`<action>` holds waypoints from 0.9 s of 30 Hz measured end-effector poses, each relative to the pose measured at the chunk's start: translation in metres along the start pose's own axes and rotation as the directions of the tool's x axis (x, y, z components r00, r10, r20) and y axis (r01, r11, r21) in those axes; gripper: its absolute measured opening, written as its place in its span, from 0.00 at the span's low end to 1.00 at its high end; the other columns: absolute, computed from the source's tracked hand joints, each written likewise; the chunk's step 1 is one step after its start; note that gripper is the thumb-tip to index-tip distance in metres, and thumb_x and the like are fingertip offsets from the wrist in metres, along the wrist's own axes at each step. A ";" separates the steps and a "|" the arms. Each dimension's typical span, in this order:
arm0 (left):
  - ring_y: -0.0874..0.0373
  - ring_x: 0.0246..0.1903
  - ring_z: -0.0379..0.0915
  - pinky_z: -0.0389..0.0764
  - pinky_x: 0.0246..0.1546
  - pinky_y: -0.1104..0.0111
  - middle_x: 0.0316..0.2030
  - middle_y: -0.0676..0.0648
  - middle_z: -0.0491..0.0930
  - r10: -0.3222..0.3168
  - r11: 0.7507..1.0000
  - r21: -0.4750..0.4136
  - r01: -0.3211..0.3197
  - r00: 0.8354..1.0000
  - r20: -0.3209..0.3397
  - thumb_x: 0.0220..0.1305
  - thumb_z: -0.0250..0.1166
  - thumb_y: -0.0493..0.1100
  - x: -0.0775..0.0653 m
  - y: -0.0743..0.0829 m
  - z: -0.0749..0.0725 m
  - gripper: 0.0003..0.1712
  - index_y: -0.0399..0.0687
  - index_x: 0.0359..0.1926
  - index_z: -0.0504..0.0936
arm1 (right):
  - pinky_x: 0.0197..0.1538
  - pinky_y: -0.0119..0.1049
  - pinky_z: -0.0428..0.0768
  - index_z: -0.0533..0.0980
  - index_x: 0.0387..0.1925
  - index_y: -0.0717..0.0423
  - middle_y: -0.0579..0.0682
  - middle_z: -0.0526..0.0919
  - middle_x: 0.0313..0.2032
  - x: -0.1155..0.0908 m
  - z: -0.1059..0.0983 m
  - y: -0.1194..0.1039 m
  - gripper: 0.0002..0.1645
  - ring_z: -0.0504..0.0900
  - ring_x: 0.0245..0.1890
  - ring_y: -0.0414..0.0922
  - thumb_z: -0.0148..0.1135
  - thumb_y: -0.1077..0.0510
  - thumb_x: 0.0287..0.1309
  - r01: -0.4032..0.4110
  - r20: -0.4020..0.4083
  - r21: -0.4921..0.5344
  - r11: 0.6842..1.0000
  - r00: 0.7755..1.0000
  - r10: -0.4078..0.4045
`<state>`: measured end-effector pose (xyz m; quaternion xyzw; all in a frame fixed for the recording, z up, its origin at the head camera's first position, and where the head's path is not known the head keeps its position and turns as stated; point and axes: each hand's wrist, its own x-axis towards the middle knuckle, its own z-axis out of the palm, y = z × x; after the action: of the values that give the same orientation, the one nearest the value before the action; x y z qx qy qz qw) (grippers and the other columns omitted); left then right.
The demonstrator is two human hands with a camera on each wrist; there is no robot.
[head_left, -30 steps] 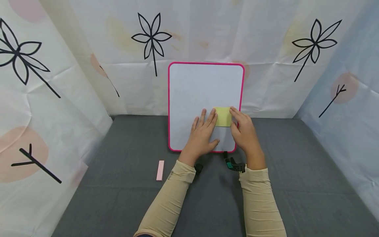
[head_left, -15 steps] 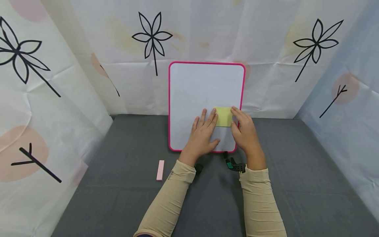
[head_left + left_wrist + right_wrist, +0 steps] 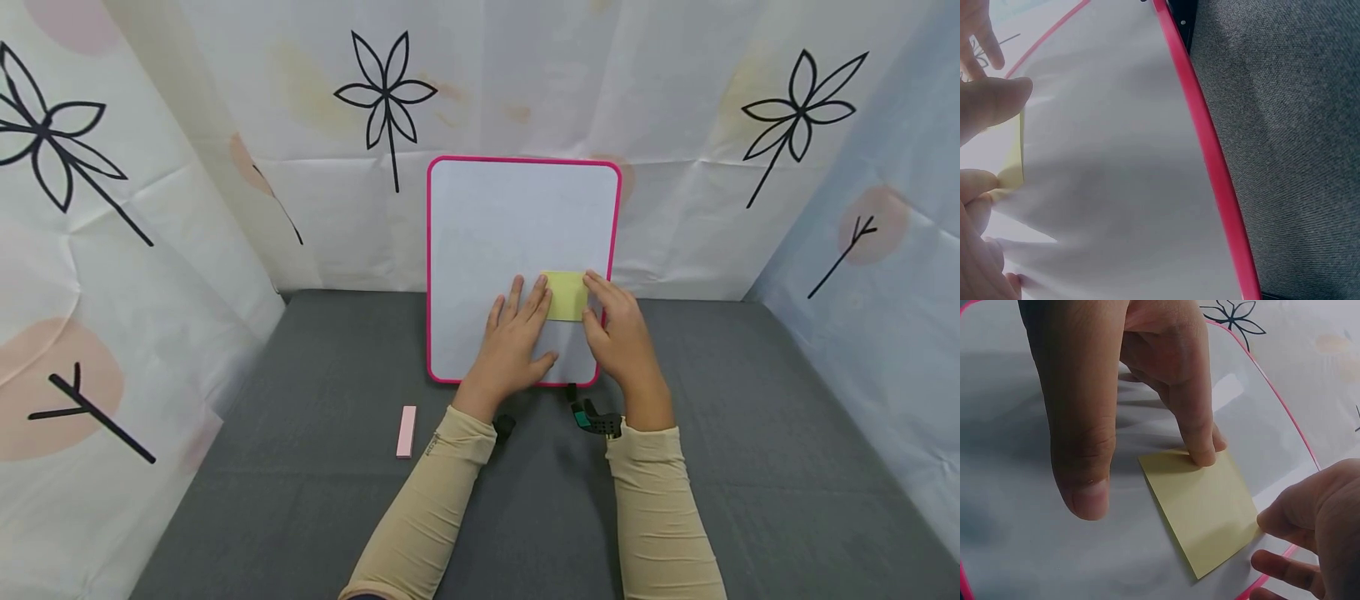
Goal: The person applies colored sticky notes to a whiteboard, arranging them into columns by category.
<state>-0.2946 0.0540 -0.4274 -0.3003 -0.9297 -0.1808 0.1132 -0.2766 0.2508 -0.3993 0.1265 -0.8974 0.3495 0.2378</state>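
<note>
Covering yellow note (image 3: 567, 297) edges | left hand (image 3: 508, 348) spread, right hand (image 3: 624, 333) straight-fingered | whiteboard (image 3: 510, 221) beneath | pink strip (image 3: 406, 432) near left sleeve (image 3: 426, 507)

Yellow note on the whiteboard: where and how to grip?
Likely the yellow note's lower edge, mid-span, pinched thin, coming from the person's side: it's a thin sheet against the whiteboard, and left hand and right hand occupy its sides.

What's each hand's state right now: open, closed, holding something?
Left hand: open, touching the left edge of the yellow note.
Right hand: open, touching the yellow note's right side.
</note>
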 end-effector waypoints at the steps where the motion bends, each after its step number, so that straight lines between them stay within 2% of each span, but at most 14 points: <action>1: 0.50 0.86 0.18 0.37 0.84 0.46 0.86 0.55 0.32 0.000 1.000 0.001 0.000 1.000 0.000 0.68 0.73 0.58 0.000 0.000 0.000 0.60 0.49 0.86 0.45 | 0.76 0.66 0.64 0.72 0.73 0.66 0.61 0.72 0.75 0.000 -0.001 0.000 0.29 0.69 0.75 0.66 0.55 0.66 0.72 -0.001 0.003 -0.003 1.000 1.000 0.001; 7: 0.50 0.86 0.18 0.37 0.84 0.45 0.86 0.55 0.33 0.009 1.000 -0.007 -0.009 1.000 -0.006 0.68 0.73 0.58 0.001 0.002 -0.001 0.59 0.48 0.86 0.46 | 0.75 0.66 0.66 0.72 0.73 0.65 0.60 0.72 0.75 -0.001 -0.004 -0.004 0.29 0.69 0.74 0.66 0.55 0.65 0.73 -0.012 0.022 -0.029 1.000 1.000 0.012; 11: 0.49 0.86 0.19 0.38 0.84 0.44 0.86 0.54 0.34 0.007 0.999 -0.032 -0.007 1.000 -0.011 0.68 0.73 0.57 0.000 0.002 0.000 0.58 0.47 0.86 0.49 | 0.75 0.66 0.66 0.72 0.73 0.63 0.59 0.73 0.75 -0.003 -0.007 -0.016 0.29 0.69 0.75 0.65 0.56 0.64 0.74 0.003 0.051 -0.038 0.999 0.999 -0.001; 15: 0.46 0.86 0.22 0.43 0.83 0.41 0.87 0.50 0.39 0.016 0.997 -0.078 -0.019 0.999 -0.039 0.70 0.72 0.55 -0.004 0.002 -0.002 0.55 0.48 0.86 0.51 | 0.75 0.66 0.65 0.74 0.72 0.62 0.58 0.74 0.75 -0.008 -0.012 -0.038 0.28 0.68 0.75 0.63 0.58 0.63 0.75 0.063 0.067 -0.010 0.998 0.996 -0.062; 20: 0.41 0.86 0.28 0.51 0.80 0.39 0.85 0.45 0.48 0.042 0.987 -0.151 -0.055 0.996 -0.085 0.70 0.72 0.53 -0.007 0.004 -0.006 0.50 0.47 0.84 0.58 | 0.72 0.65 0.68 0.80 0.66 0.62 0.58 0.79 0.70 -0.016 -0.021 -0.063 0.23 0.73 0.71 0.62 0.62 0.63 0.72 0.167 0.011 0.018 0.986 0.986 -0.167; 24: 0.38 0.86 0.33 0.55 0.79 0.39 0.84 0.42 0.55 0.052 0.982 -0.178 -0.070 0.993 -0.102 0.71 0.72 0.52 -0.010 0.006 -0.007 0.46 0.47 0.82 0.63 | 0.68 0.65 0.72 0.83 0.60 0.64 0.60 0.83 0.65 -0.024 -0.026 -0.071 0.19 0.76 0.68 0.62 0.63 0.65 0.71 0.220 -0.015 0.034 0.975 0.975 -0.220; 27: 0.37 0.85 0.36 0.56 0.79 0.40 0.83 0.41 0.57 0.062 0.981 -0.177 -0.077 0.994 -0.088 0.72 0.71 0.52 -0.012 0.009 -0.009 0.43 0.46 0.81 0.65 | 0.65 0.65 0.74 0.84 0.58 0.64 0.60 0.84 0.64 -0.033 -0.029 -0.067 0.18 0.77 0.66 0.62 0.64 0.67 0.69 0.242 0.002 0.018 0.970 0.970 -0.242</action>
<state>-0.2788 0.0510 -0.4206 -0.3339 -0.8931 -0.2721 0.1299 -0.2121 0.2247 -0.3594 0.2376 -0.8726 0.3257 0.2758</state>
